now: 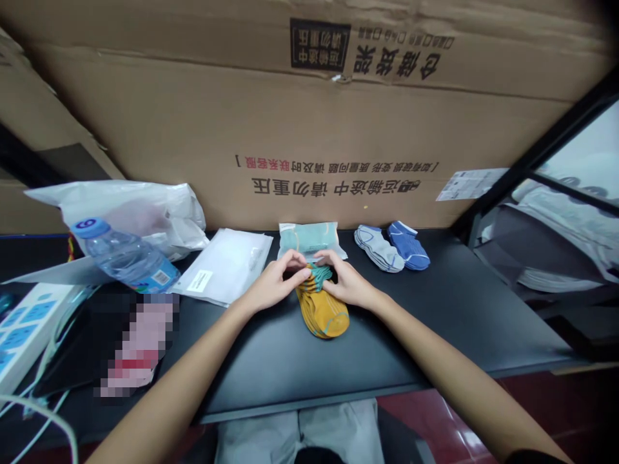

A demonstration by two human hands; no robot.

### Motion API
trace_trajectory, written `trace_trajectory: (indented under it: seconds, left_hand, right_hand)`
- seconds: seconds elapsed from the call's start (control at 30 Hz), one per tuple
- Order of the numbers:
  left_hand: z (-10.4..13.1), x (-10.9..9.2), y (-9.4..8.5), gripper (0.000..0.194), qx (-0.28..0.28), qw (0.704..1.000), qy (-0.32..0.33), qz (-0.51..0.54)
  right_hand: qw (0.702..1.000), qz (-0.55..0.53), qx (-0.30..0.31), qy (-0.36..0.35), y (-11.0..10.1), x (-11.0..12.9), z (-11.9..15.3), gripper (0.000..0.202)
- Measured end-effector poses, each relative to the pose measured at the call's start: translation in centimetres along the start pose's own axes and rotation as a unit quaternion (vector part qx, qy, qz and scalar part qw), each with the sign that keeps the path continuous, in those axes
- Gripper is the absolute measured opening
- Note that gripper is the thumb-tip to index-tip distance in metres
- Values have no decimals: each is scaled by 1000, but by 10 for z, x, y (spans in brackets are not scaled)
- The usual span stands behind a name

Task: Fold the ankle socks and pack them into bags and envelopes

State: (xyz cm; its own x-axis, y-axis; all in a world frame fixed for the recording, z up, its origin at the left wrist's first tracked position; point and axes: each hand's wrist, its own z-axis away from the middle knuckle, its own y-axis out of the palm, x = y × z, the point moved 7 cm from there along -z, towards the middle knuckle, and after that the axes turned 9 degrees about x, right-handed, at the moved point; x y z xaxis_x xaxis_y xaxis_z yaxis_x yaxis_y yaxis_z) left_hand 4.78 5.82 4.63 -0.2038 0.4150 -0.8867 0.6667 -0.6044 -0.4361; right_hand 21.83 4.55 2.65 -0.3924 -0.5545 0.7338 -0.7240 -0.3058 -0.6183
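- My left hand [271,283] grasps the mustard socks [324,314] by their teal cuffs [320,277]!
- My right hand [352,283] grips the opposite side!
- Teal packet [313,237] just beyond!

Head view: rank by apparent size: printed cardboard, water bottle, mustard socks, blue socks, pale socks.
1. Printed cardboard
2. Water bottle
3. Mustard socks, partly covered by the hands
Unranked, smallest: blue socks and pale socks; they look alike.

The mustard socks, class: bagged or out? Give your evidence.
Out: the mustard socks lie uncovered on the black table, left hand and right hand at their cuffs.
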Motion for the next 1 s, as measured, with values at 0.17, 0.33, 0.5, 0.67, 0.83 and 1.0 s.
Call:
trace_trajectory:
  seconds: [0.17,0.33,0.5,0.67,0.83,1.0]
  left_hand:
    - [3,-2,3,81,55,997,19,-57]
    - [2,-4,0,62,26,995,20,-92]
    - [2,-17,2,64,37,990,38,-128]
    - [1,-25,-2,35,-16,989,50,-140]
    - [2,-15,-13,30,-87,990,28,-106]
    - [2,-9,-15,38,-102,991,17,-85]
  right_hand:
    - [1000,26,0,-3,2,0,-1,71]
    - [999,28,-12,-22,4,1,-6,60]
    - [999,-44,-19,-1,3,4,-8,59]
    - [981,-184,-18,62,-3,-2,-6,44]
    - [944,-318,-27,83,10,0,-7,47]
    - [935,-327,-96,97,13,-5,-8,41]
